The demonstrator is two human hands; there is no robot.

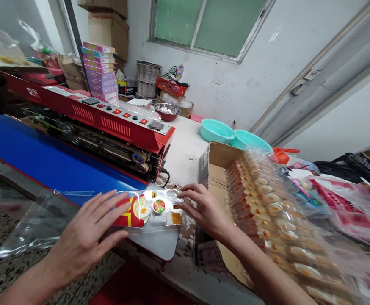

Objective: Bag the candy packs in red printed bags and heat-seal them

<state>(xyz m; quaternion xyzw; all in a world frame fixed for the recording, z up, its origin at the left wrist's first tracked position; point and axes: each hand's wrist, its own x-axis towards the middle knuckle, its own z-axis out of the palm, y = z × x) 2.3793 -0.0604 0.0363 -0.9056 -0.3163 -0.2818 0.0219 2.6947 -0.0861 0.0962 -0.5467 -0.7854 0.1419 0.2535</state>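
Note:
A long clear plastic bag lies along the front edge of the work surface, its right part over a grey metal plate. Small toy-food pieces show through the film: a red and yellow fries pouch, a fried egg, a round salad-like piece and a white and orange-brown square. My left hand rests open on the bag, fingers spread over the pouch. At the bag's right end is my right hand, its fingers bent and apart, fingertips near a small dark piece.
A red sealing machine with a blue conveyor belt stands at left. On the right a cardboard box holds rows of similar filled bags. Turquoise basins and a bowl sit behind.

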